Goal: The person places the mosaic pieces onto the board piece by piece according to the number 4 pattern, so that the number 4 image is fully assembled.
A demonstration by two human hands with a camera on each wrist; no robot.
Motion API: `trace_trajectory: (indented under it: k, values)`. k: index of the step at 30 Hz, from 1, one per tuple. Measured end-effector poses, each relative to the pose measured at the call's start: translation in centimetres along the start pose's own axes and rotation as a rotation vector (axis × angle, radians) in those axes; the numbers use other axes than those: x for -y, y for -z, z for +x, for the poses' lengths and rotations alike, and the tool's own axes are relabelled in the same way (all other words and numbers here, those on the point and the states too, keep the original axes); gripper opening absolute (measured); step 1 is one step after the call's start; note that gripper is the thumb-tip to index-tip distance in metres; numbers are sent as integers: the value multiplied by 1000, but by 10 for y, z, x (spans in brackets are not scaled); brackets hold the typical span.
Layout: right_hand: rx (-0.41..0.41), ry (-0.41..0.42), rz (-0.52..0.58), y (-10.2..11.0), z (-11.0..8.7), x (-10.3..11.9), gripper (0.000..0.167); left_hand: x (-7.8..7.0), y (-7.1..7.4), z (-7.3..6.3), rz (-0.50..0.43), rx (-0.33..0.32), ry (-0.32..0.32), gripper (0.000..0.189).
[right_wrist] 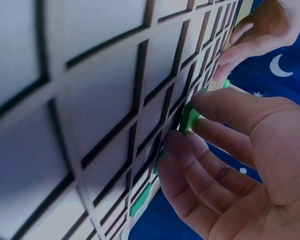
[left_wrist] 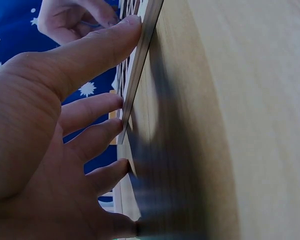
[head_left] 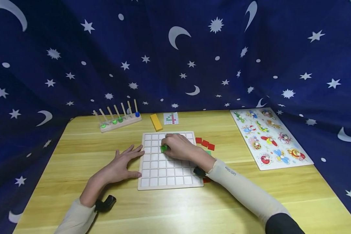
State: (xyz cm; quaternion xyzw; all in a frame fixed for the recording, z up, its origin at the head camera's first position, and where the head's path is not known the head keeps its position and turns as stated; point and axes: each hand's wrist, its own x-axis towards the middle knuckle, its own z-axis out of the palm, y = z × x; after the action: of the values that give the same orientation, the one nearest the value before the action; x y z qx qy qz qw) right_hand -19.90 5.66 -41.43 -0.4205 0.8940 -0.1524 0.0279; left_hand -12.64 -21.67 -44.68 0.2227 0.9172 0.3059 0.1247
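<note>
A white grid board (head_left: pixel 158 182) with a pale wooden frame lies in the middle of the table. My right hand (head_left: pixel 178 147) reaches over its upper part and pinches a green square tile (right_wrist: pixel 189 115) between thumb and fingers, close against the grid. More green tiles (right_wrist: pixel 141 199) sit in cells farther up the board, partly covered by that hand in the head view. On the left, my left hand (head_left: pixel 121 165) has its fingers spread, with the thumb and some fingertips touching the board's left edge.
Several red tiles (head_left: pixel 205 143) and a green tile (head_left: pixel 208 152) lie right of the board. Behind it are a yellow block (head_left: pixel 156 122), a pattern card (head_left: pixel 171 118) and a peg stand (head_left: pixel 121 123). An insect puzzle (head_left: pixel 269 139) lies at the right.
</note>
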Motion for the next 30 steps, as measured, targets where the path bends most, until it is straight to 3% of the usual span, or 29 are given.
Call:
trace_trajectory:
  k: [18,23,30]
  values:
    - [27,-7,-40,-7,11,9,7,2,0,-3,5,3,7,81]
    - [-13,-9,-47,3,-4,11,12,2,-1,-2,0,-1,-3,80]
    - [-15,-59,10,21,-42,-3,23,2,1,1,-1,-2,-1,82]
